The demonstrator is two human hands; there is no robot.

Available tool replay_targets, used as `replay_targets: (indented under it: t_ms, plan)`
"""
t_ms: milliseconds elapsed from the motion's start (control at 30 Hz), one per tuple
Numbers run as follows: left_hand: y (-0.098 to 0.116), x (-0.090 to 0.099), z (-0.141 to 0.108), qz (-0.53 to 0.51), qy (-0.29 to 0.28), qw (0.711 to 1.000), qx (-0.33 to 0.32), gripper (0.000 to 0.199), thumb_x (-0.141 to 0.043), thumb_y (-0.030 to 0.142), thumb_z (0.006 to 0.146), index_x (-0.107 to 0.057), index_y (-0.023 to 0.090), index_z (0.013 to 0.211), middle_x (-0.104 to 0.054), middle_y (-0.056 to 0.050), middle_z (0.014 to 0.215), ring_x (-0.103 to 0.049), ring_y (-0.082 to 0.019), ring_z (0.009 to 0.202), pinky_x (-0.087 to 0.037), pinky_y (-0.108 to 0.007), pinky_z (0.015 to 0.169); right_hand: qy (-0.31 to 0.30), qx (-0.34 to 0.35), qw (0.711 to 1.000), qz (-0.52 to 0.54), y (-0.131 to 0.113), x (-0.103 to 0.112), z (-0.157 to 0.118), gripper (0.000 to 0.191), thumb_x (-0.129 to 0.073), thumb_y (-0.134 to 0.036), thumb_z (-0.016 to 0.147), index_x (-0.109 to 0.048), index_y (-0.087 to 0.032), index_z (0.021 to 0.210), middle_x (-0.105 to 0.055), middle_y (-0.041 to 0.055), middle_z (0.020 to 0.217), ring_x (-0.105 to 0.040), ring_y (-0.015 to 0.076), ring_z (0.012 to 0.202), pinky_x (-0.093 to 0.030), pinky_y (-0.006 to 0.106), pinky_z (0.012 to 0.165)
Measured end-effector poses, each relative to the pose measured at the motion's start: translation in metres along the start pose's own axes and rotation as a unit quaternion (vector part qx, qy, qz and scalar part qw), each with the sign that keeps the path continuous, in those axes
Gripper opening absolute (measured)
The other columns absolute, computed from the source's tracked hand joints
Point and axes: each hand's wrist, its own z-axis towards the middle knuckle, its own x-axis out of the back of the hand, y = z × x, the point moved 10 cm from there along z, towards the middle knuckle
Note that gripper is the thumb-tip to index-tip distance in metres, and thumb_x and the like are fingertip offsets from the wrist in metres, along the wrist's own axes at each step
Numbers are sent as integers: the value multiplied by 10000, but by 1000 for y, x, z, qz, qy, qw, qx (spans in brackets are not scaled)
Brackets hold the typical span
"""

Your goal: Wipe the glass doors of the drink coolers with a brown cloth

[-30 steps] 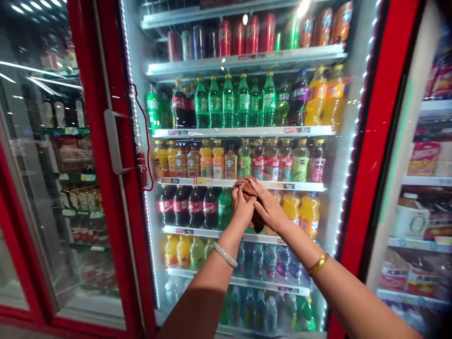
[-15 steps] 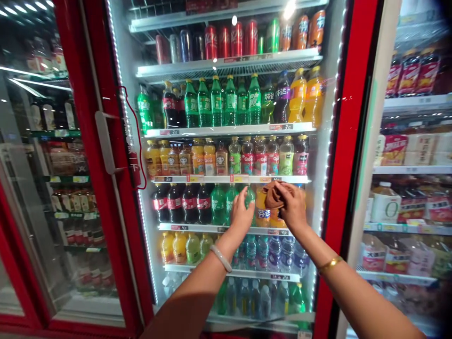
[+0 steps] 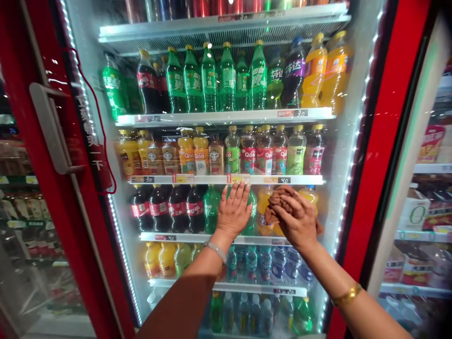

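My right hand point(image 3: 300, 219) grips a crumpled brown cloth point(image 3: 280, 207), which bunches out between the fingers and hangs a little past them. Left of it, my left hand point(image 3: 235, 207) is spread flat, palm forward, its fingertips over the price strip point(image 3: 259, 180) of a shelf. Whether its palm touches the glass I cannot tell. Green soda bottles point(image 3: 211, 205) are partly covered by this hand. Orange soda bottles point(image 3: 265, 200) show beside and behind the cloth. A pale bangle point(image 3: 216, 252) circles my left wrist, and a gold bracelet point(image 3: 348, 295) my right.
Lit shelves of bottles fill the red-framed drinks cooler point(image 3: 391, 117). A grey door handle point(image 3: 58, 129) juts out on the left. Juice bottles point(image 3: 249, 148) line the shelf above my hands, and cola bottles point(image 3: 176, 207) stand left of them. Another stocked fridge point(image 3: 423, 168) is at the right.
The cooler appears larger and nearer. My left hand has flattened out, with its back towards me. My right hand still holds the cloth, now more bunched up in the fingers.
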Motion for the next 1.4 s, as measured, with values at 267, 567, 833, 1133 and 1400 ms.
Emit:
replay_targets:
  t_ms: [267,567,833,1133,1400]
  plan:
    - [1,0,-5,0,40,999,-14,660,-465,241,999,-274,159,1626,-377,-108,1648,-235,-228,1590,-58,-482,1347,30,-30,999,-8,-50,-32,32,548,-710,-268,866,-604,-405,1386,-694,41,1236,-502,307,1272,-405,499,1084]
    - [5,10,-4,43,90,995,-26,708,-511,250,986,-240,136,1630,-383,-72,1645,-147,-199,1609,-8,-446,1355,-18,88,996,-5,-16,1,14,464,-766,-201,832,-662,-303,1273,-736,30,1098,-605,231,1101,-470,388,977]
    - [4,7,-6,28,88,995,-30,700,-473,243,989,-228,119,1632,-396,-86,1641,-179,-205,1605,-62,-466,1355,22,3,999,-33,-44,-29,47,658,-722,-274,843,-520,-334,1466,-668,66,1325,-553,272,1166,-425,424,1010]
    - [4,5,-4,39,66,997,-20,686,-465,258,1006,-222,142,1637,-359,-80,1661,-175,-208,1606,-27,-470,1353,-11,78,997,-6,-26,-13,21,385,-761,-254,830,-683,-314,1202,-688,38,1195,-532,250,1125,-431,396,934]
    - [4,8,-5,38,80,995,-36,679,-458,233,1005,-226,135,1635,-354,-80,1661,-155,-202,1607,-35,-454,1353,25,99,995,9,-56,-21,6,336,-783,-262,817,-695,-306,1139,-718,28,1134,-522,265,1131,-415,439,977]
